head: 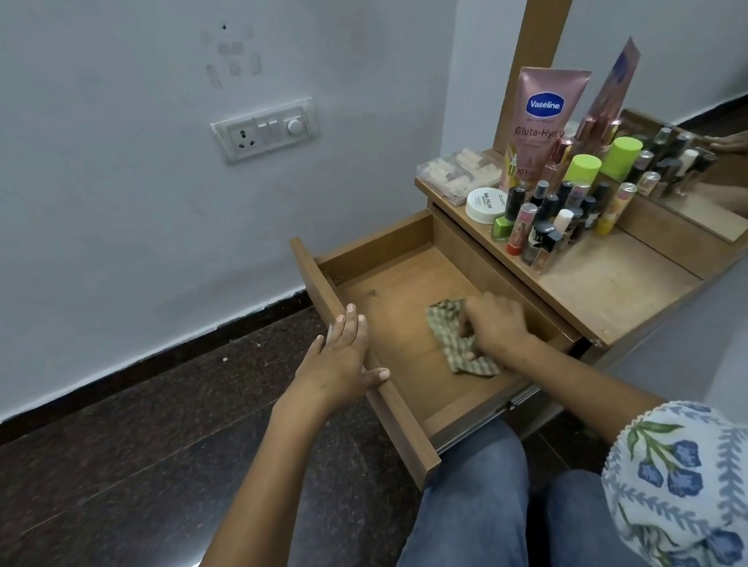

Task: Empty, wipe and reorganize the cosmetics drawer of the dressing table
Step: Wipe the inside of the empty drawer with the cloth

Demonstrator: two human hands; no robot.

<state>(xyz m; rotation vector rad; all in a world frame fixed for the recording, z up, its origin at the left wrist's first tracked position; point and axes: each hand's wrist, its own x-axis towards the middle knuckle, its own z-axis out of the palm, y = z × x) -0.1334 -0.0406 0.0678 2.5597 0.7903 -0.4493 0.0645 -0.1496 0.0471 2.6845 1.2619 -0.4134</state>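
The wooden drawer point(390, 282) of the dressing table is pulled out and holds only a checked cloth point(448, 322) on its floor. My right hand point(494, 323) presses down on that cloth inside the drawer, fingers bent over it. My left hand point(342, 356) rests on the drawer's front panel point(394, 406), fingers along the top edge and thumb on the inner side. On the tabletop point(606, 280) stand several small cosmetic bottles point(549, 218), a pink Vaseline tube point(538, 121), a white round jar point(486, 204) and a clear plastic box point(457, 173).
A mirror point(700, 163) rises at the back of the tabletop. A switchboard point(266, 129) is on the white wall to the left. Dark stone floor point(152, 431) lies left of the drawer. My jeans-clad knees point(476, 510) are right under the drawer's front.
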